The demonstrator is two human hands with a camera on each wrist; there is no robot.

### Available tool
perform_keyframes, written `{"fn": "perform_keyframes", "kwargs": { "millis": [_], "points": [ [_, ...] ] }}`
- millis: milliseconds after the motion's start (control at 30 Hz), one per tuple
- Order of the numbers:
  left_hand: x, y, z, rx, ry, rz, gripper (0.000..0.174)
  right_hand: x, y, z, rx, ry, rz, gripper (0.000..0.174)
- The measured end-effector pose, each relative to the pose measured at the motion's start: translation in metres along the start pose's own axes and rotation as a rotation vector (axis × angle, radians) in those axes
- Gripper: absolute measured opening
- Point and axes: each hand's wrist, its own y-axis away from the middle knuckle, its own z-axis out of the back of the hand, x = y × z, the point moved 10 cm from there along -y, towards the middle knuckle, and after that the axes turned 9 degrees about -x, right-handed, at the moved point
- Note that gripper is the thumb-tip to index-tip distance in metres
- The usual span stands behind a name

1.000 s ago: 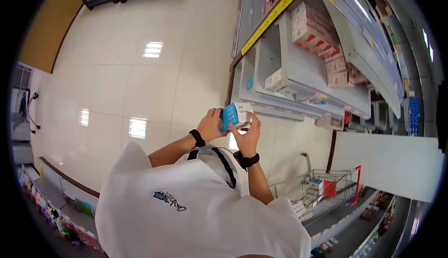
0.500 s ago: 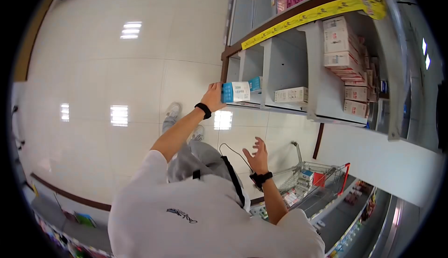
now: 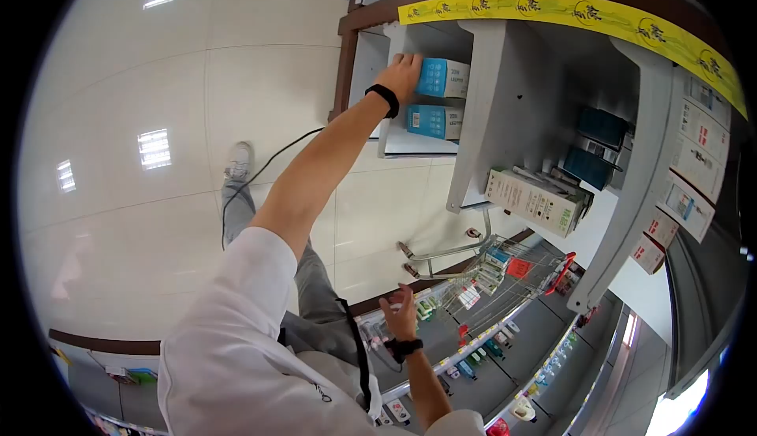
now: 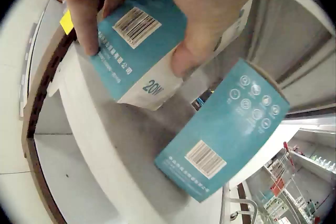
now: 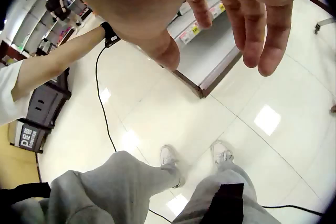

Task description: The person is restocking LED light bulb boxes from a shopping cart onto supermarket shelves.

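My left hand [image 3: 400,76] reaches into a grey shelf compartment [image 3: 398,143] and grips a blue-and-white box [image 3: 443,78]. In the left wrist view, thumb and fingers pinch this box [image 4: 139,50] from both sides; "20W" and a barcode show on it. Beside it in the same compartment stands a second blue-and-white box [image 3: 435,121] of the same look, untouched. My right hand [image 3: 400,315] hangs away from the shelf, near the cart. The right wrist view shows the right hand [image 5: 231,3] holding nothing, its fingers loosely spread.
A shopping cart [image 3: 505,274] with several boxes stands below the shelf unit. To the right, another compartment holds a white-and-green box [image 3: 533,199] and dark blue boxes [image 3: 591,160]. A yellow strip [image 3: 552,9] edges the shelf. A black cable [image 3: 272,158] hangs beside my leg.
Both hands held the box; then the right hand let go and dropped toward the cart. The left hand carried the box into the compartment, beside the other blue-and-white box.
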Motion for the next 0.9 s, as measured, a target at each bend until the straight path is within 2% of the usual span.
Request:
{"fn": "perform_keyframes", "kwargs": {
  "millis": [33,100,167,267,300,367,433,533,733,833,900],
  "points": [
    [0.001,-0.008,-0.013,0.003,0.008,0.002,0.048,-0.006,0.003,-0.002,-0.002,0.007,-0.006,0.062],
    [-0.002,-0.016,-0.03,-0.055,0.004,-0.027,0.047,-0.027,0.015,-0.006,0.011,-0.049,-0.138,0.061],
    [-0.003,-0.015,-0.043,0.007,0.004,-0.011,0.046,-0.034,0.019,-0.009,0.012,-0.015,-0.167,0.061],
    [0.002,-0.011,-0.066,0.041,-0.003,-0.012,0.05,-0.042,0.025,-0.015,0.045,-0.051,-0.236,0.062],
    [0.001,-0.009,-0.07,-0.013,-0.004,-0.039,0.054,-0.042,0.024,-0.016,0.047,-0.05,-0.235,0.062],
    [0.0,-0.008,-0.06,-0.072,-0.009,-0.061,0.059,-0.038,0.021,-0.017,0.039,-0.058,-0.212,0.061],
    [-0.004,-0.003,-0.065,0.03,-0.015,-0.089,0.07,-0.039,0.017,-0.019,0.042,-0.061,-0.201,0.061],
    [0.001,-0.003,-0.066,0.055,0.041,-0.049,0.077,-0.041,0.01,-0.023,0.028,-0.062,-0.177,0.06],
    [0.019,0.007,-0.042,-0.046,0.102,-0.008,0.08,-0.036,0.008,-0.021,0.01,-0.095,-0.171,0.058],
    [0.034,0.043,-0.012,0.034,0.152,0.037,0.085,-0.027,0.009,-0.019,0.009,-0.099,-0.173,0.059],
    [0.061,0.09,0.006,0.012,0.215,0.097,0.085,-0.021,0.007,-0.02,0.026,-0.071,-0.143,0.059]
  ]
}}
